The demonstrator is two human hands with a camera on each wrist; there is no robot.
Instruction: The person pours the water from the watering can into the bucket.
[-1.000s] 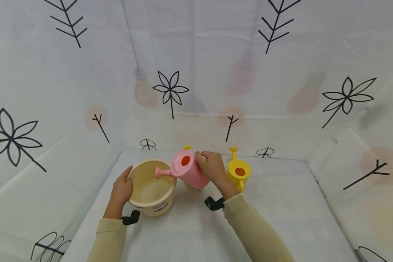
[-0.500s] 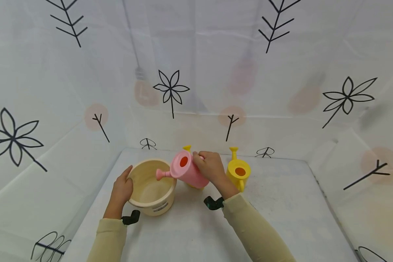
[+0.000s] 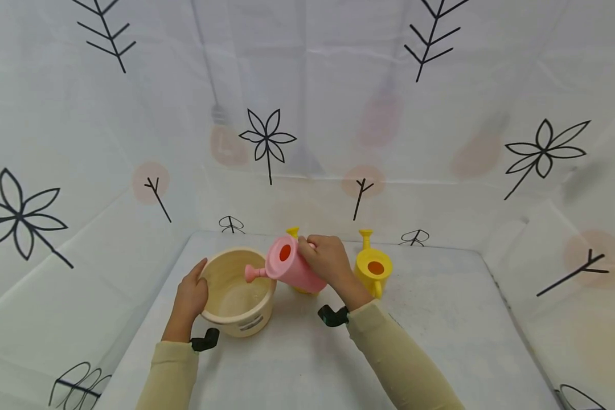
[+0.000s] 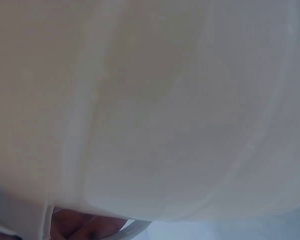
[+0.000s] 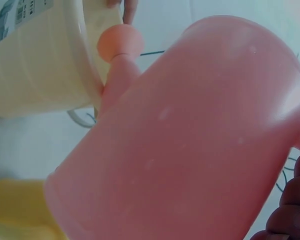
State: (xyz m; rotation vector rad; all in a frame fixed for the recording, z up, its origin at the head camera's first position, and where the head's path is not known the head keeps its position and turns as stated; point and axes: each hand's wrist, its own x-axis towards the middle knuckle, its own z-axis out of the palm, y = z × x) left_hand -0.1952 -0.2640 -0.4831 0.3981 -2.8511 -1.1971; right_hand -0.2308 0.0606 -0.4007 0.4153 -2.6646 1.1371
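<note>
My left hand grips the left rim of a cream plastic bucket, thumb over the edge. The bucket's pale outer wall fills most of the left wrist view, with fingers low down by its handle. My right hand holds a pink watering can by its handle, tipped left with its spout reaching over the bucket's right rim. In the right wrist view the can's body hides much behind it, and curled fingers show at the lower right. A faint shimmer shows on the bucket's floor.
A yellow watering can stands right of my right wrist. Mostly hidden behind the pink one is another yellow watering can, its spout head poking up. The white table ends at a patterned cloth wall.
My right hand has shifted slightly left and the pink watering can is tipped a little further toward the bucket. The left hand and bucket have stayed put.
</note>
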